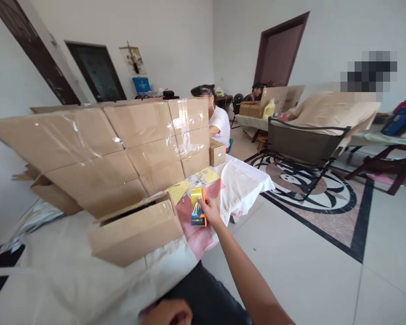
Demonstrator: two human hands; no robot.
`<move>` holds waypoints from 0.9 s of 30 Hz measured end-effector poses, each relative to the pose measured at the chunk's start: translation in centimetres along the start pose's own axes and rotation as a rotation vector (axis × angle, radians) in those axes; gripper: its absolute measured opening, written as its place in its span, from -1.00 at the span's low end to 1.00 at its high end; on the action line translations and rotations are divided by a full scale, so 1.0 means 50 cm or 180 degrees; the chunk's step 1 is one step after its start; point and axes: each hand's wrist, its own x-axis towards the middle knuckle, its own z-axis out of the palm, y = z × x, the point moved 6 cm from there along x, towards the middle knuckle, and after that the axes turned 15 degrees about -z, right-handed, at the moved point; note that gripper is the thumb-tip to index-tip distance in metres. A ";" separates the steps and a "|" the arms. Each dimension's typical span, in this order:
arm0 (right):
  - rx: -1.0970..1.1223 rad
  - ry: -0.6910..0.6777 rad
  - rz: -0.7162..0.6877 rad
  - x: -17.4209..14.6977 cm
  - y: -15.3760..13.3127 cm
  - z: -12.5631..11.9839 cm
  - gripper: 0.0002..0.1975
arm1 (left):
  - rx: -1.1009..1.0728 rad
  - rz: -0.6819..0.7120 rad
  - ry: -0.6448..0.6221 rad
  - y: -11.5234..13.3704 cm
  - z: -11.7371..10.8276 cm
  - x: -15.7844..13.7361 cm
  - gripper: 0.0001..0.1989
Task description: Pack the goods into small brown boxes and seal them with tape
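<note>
My right hand (209, 211) is closed around a tape dispenser (199, 220) with orange and blue parts and a yellowish roll of tape. It hovers over the front part of the table, by the pink and yellow printed cloth (189, 228). Left of it lies a long cardboard box (138, 234) with a dark gap along its top. Behind that box stands a wall of taped cardboard boxes (149, 135), shiny with clear tape. My left hand (169, 312) shows only in part at the bottom edge, blurred, near my dark trousers; its fingers are not clear.
A small carton (217, 152) stands at the far end of the stack. A person in a white top (221, 124) sits behind it. To the right, another person sits in a dark folding chair (304, 144) at a second table, with a yellow bottle (269, 109) nearby.
</note>
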 end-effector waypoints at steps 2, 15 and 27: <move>0.0020 -0.0017 0.0058 0.000 0.002 0.000 -0.52 | -0.0044 0.0098 -0.0056 -0.028 -0.003 -0.044 -0.77; 0.0032 -0.0026 -0.0003 0.005 -0.002 -0.001 -0.48 | 0.0243 0.0179 0.1695 0.045 -0.063 0.133 -0.64; 0.0186 0.0372 0.0332 0.008 0.014 -0.014 -0.45 | -0.0272 0.0482 0.2729 0.042 -0.050 0.133 -0.68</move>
